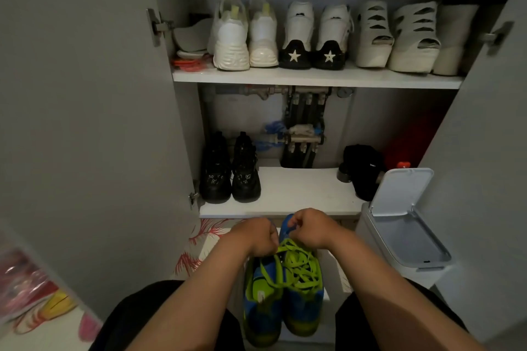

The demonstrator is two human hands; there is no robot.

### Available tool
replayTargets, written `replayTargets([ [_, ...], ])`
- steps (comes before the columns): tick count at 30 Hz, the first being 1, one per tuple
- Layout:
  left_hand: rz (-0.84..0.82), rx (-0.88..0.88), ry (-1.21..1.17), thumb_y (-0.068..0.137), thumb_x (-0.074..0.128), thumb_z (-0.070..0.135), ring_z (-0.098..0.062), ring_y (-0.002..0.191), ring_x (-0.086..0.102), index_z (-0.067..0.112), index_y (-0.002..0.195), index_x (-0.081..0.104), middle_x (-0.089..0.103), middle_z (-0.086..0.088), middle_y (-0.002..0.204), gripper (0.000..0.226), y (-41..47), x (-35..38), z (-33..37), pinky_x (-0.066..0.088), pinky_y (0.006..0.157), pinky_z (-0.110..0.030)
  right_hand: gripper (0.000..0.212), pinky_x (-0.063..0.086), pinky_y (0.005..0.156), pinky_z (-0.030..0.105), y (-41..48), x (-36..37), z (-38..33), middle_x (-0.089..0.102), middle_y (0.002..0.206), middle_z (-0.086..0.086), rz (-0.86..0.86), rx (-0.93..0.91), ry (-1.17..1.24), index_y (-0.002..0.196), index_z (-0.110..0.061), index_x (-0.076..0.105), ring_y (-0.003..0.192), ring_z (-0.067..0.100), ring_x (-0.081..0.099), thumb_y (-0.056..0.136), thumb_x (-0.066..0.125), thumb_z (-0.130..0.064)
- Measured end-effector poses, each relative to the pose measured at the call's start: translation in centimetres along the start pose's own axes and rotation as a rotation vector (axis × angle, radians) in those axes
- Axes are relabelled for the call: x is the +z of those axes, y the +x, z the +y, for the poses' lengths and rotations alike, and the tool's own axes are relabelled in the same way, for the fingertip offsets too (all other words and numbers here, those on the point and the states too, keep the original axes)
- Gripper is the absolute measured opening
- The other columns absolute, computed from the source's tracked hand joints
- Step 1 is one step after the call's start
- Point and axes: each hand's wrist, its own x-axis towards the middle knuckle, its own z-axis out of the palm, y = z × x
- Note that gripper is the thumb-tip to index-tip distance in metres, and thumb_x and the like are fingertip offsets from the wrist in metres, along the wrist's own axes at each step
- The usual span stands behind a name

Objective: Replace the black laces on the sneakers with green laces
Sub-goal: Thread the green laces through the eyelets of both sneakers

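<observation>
Gripping the blue-and-lime fabric sneakers just below the white cupboard shelf, the left hand and right hand curl round their tops, where the bright green flat laces probably want even, snug tension.

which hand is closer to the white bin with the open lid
Right. The right hand grips the sneakers just left of the white bin; the left hand grips them too, farther left, beyond the right hand.
</observation>
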Motion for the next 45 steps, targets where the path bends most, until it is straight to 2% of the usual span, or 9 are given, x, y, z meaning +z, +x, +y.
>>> replayTargets([
  [7,0.261,0.048,-0.468,0.099,0.045,0.021,-0.009,0.064,0.056,0.018,0.086,0.056,0.068,0.006,0.074,0.017,-0.1,-1.6,-0.2,0.045,0.062,-0.024,0.027,0.052,0.077,0.03,0.2,-0.1,-2.9,0.075,0.081,0.001,-0.043,-0.088,0.344,0.077,-0.024,0.075,0.072,0.01,0.064,0.084,0.056,-0.006],
  [15,0.601,0.024,-1.124,0.101,0.042,0.013,-0.014,0.071,0.049,0.013,0.079,0.053,0.054,-0.001,0.074,0.025,-0.5,-3.8,1.5,0.046,0.074,-0.028,0.02,0.045,0.059,0.024,-0.1,-0.3,-2.6,0.067,0.066,0.003,-0.115,0.004,0.423,0.098,-0.014,0.074,0.054,0.012,0.055,0.096,0.054,-0.018],
  [21,0.562,0.01,-1.417,0.108,0.034,0.02,-0.025,0.101,0.066,0.014,0.095,0.056,0.072,-0.003,0.097,0.026,-0.9,-4.3,2.0,0.051,0.09,-0.042,0.034,0.045,0.059,0.026,-0.9,-1.1,-1.1,0.064,0.068,-0.001,-0.073,0.024,0.195,0.078,-0.021,0.069,0.05,0.015,0.055,0.099,0.052,-0.041],
  [27,0.434,0.058,-1.639,0.108,0.03,0.018,-0.014,0.051,0.041,0.014,0.086,0.042,0.039,-0.001,0.066,0.025,-0.9,-3.9,3.2,0.055,0.064,-0.034,0.02,0.052,0.076,0.03,-0.6,-1.1,-0.6,0.071,0.081,-0.008,0.193,-0.04,0.127,0.08,-0.032,0.076,0.081,0.016,0.064,0.09,0.059,-0.032],
  [31,0.469,-0.032,-1.385,0.104,0.036,0.016,-0.008,0.046,0.028,0.02,0.079,0.04,0.035,0.001,0.066,0.026,-0.9,-4.1,2.5,0.021,0.041,-0.021,0.034,0.05,0.058,0.023,-0.9,-2.0,-1.9,0.071,0.081,0.006,0.387,-0.024,0.598,0.087,-0.02,0.072,0.061,0.014,0.063,0.094,0.044,-0.002],
  [34,0.411,-0.081,-0.952,0.096,0.056,0.028,-0.01,0.058,0.044,0.019,0.093,0.051,0.051,0.002,0.08,0.01,-1.0,-3.7,1.9,0.032,0.049,-0.025,0.028,0.044,0.045,0.021,-1.2,-2.6,-2.3,0.062,0.068,0.01,0.366,0.053,0.838,0.098,-0.012,0.069,0.048,0.017,0.055,0.098,0.043,-0.001],
  [39,0.08,0.065,-0.621,0.075,0.081,0.045,-0.01,0.111,0.059,0.035,0.13,0.053,0.062,0.005,0.12,0.062,-0.9,-1.6,1.6,0.048,0.084,-0.025,0.029,0.04,0.047,0.025,-1.7,-2.8,-3.2,0.049,0.063,-0.001,0.303,-0.06,1.015,0.117,-0.023,0.062,0.046,0.008,0.045,0.094,0.063,-0.005],
  [42,0.025,0.128,-0.591,0.087,0.071,0.04,-0.002,0.089,0.064,0.028,0.106,0.072,0.069,0.014,0.092,0.022,-0.7,-0.8,2.6,0.05,0.083,-0.027,0.039,0.038,0.05,0.027,-1.9,-2.8,-4.0,0.055,0.079,0.006,0.274,-0.157,1.183,0.12,-0.02,0.062,0.052,0.009,0.048,0.09,0.062,0.006],
  [45,0.081,0.123,-0.622,0.097,0.057,0.037,0.002,0.056,0.049,0.018,0.087,0.076,0.057,0.016,0.06,0.028,-0.9,-1.6,3.0,0.038,0.06,-0.023,0.043,0.044,0.054,0.026,-1.8,-3.0,-4.1,0.063,0.089,0.007,0.323,-0.123,1.169,0.121,-0.015,0.063,0.062,0.011,0.055,0.089,0.056,0.013],
])
